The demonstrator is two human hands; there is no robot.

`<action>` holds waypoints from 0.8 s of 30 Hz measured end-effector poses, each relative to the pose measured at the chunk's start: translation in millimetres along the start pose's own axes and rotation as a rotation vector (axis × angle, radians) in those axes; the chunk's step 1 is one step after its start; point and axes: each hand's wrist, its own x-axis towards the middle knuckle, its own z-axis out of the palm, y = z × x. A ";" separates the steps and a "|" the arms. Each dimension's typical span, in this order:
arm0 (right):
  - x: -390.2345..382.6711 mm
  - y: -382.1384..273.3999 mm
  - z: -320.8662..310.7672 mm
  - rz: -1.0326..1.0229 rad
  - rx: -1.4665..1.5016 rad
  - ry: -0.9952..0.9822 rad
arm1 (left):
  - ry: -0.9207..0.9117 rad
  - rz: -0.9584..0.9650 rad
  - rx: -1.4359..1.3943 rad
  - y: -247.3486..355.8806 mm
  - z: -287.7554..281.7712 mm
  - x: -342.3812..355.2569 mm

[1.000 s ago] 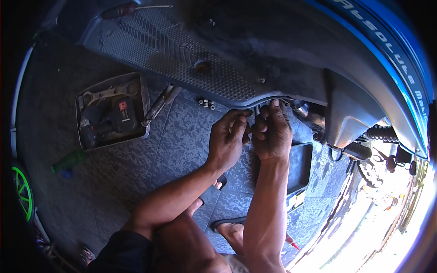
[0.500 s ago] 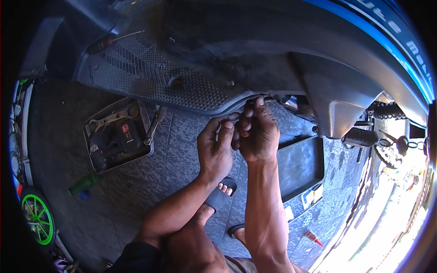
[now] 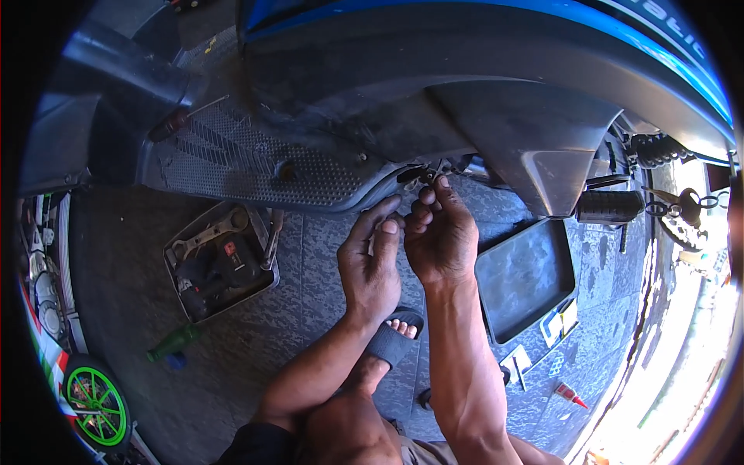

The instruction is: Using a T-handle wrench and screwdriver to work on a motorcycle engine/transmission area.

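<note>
1. Two bare hands work close together under the edge of a scooter's dark grey ribbed plastic footboard [image 3: 256, 167], at a small dark metal fitting [image 3: 425, 175] on the underside.
2. The right hand [image 3: 440, 240] has its fingertips bunched at that fitting; the fingers are drawn together, but whether they pinch a part cannot be told.
3. The left hand [image 3: 372, 267] sits just beside the right one, fingers loosely curled and slightly apart, fingertips reaching up to the footboard's lower edge; nothing is seen clamped in it.
4. The ground is a grey mottled paved floor [image 3: 310, 263], dusty and stained.
5. A shallow square metal tool tray [image 3: 221, 263] lies on the floor to the left of the hands, holding a silver open-ended spanner [image 3: 205, 236] and dark tools.
6. A dark rectangular plastic drain tray [image 3: 525, 279] lies on the floor just right of the right forearm.
7. A green glass bottle [image 3: 174, 342] lies on its side on the floor below the tool tray.
8. A small wheel with a bright green spoked rim [image 3: 94, 399] stands at the lower left edge.
9. The scooter's blue painted body panel [image 3: 496, 15] arches over the top, and a black ribbed rubber footpeg [image 3: 611, 206] juts out at the right.
10. A foot in a dark grey slide sandal [image 3: 395, 337] rests on the floor under the forearms.
11. Bright sunlight washes out the lower right side.
</note>
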 end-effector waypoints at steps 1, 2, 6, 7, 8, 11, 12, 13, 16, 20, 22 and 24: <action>-0.1 -1.5 -2.0 -0.006 0.003 0.000 | -0.023 0.046 0.014 2.2 3.8 -0.2; -2.7 -0.1 -0.7 -0.007 -0.018 -0.036 | -0.113 0.160 0.150 5.0 -0.1 2.1; -3.5 -3.7 -8.1 0.017 -0.082 -0.156 | -0.312 0.055 0.173 30.1 23.7 2.5; -2.2 -7.7 -14.8 0.025 -0.111 -0.194 | -0.312 -0.006 0.187 29.8 31.5 2.0; -3.0 -11.1 -14.6 0.053 -0.087 -0.326 | -0.289 -0.036 0.217 32.4 37.0 4.7; -4.3 -14.7 -6.4 -0.131 -0.262 -0.156 | -0.250 -0.088 0.244 38.0 55.3 15.5; -2.1 -14.4 -10.8 -0.135 -0.251 -0.156 | -0.226 -0.114 0.233 37.3 60.6 17.9; 1.5 -12.9 -18.1 -0.145 -0.274 -0.145 | -0.235 -0.112 0.240 34.1 65.4 18.7; -2.7 -8.9 -12.5 -0.137 -0.259 -0.145 | -0.093 -0.016 0.270 29.3 67.0 27.8; 0.1 -19.6 -13.2 -0.096 -0.305 -0.131 | 0.017 -0.098 0.243 30.4 79.5 38.5; 6.6 -26.6 -20.6 -0.137 -0.460 -0.157 | 0.043 -0.027 0.223 21.8 84.9 38.3; 13.7 -24.3 -24.9 -0.224 -0.545 -0.181 | 0.074 0.045 0.219 19.1 85.7 39.8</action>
